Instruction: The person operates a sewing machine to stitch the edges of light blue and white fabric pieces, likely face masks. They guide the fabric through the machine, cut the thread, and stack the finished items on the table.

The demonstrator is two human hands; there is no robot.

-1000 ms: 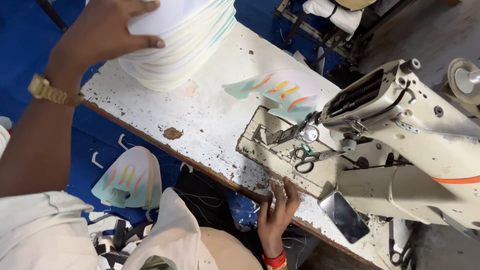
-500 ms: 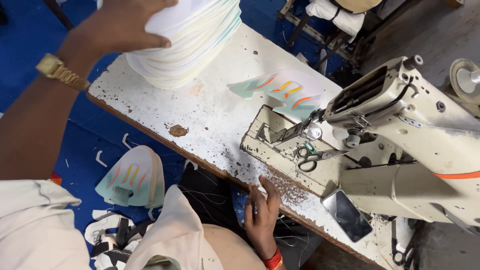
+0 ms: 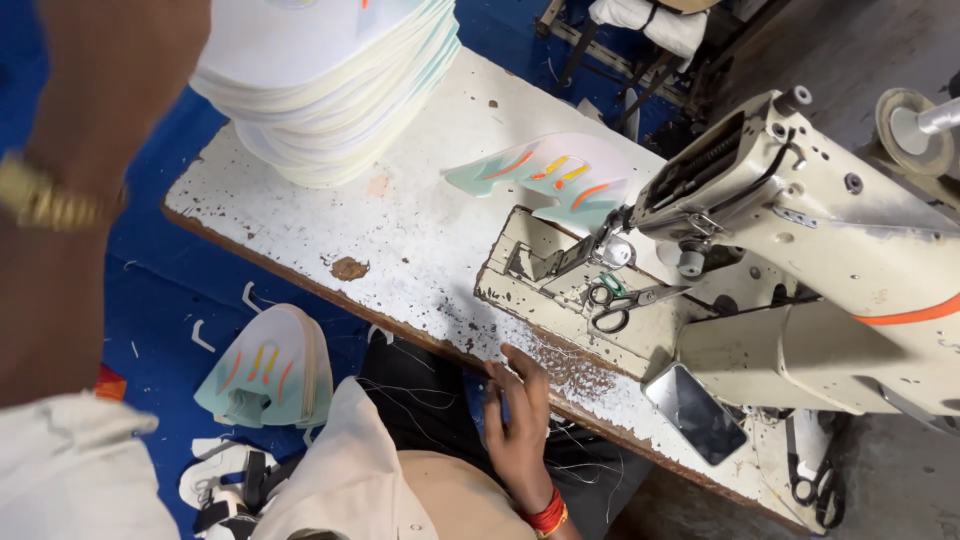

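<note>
Resting right hand [image 3: 520,420], fingers loosely open and empty, on counter [image 3: 420,240] edge at lower centre; left fingers unseen above stack [image 3: 330,90].

Single head-worn view, looking steeply down from above my lap, facing my worktable [image 3: 420,230], sewing machine [image 3: 820,260] at right, close range, no second view.

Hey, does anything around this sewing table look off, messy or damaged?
The white table top is badly chipped, its paint flaked along the front edge. A pile of printed pieces lies on the blue floor below. Loose threads hang near the right hand.
</note>
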